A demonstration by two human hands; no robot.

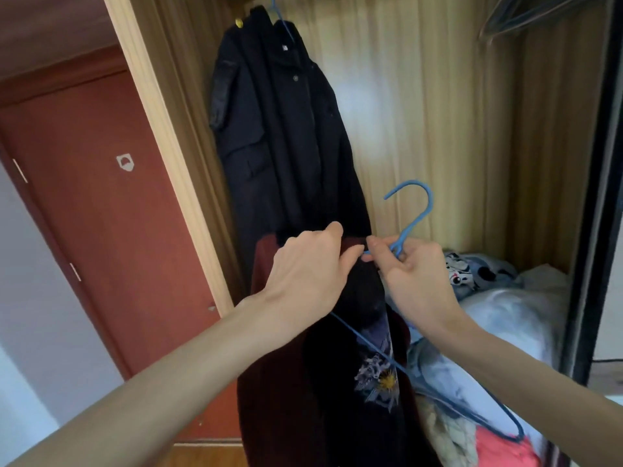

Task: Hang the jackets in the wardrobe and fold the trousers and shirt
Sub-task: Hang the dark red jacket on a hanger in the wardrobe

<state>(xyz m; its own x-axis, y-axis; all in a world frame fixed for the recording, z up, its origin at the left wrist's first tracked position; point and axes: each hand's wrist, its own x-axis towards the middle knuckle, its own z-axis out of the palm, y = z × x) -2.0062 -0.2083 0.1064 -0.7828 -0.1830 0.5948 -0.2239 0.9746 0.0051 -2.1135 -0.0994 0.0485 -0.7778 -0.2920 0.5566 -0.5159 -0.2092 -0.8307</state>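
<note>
A person stands at an open wooden wardrobe [438, 129], working a dark maroon jacket [279, 399] onto a blue hanger [413, 214] held out in front of the wardrobe opening. The left hand [303, 274] curls over the jacket's collar, fingers and thumb gripping the fabric at the top edge, while the right hand [414, 278] pinches the neck of the hanger just below its hook, fingers bent around the thin wire. The hanger's lower bar slants down across the jacket toward the right. Inside the wardrobe, above the two hands, a black coat [279, 129] already hangs on another blue hanger. To the right of the maroon jacket, on the wardrobe's lower shelf, lies a heap of mixed clothes [488, 298]. Left of the wardrobe stands a reddish-brown door [101, 214].
</note>
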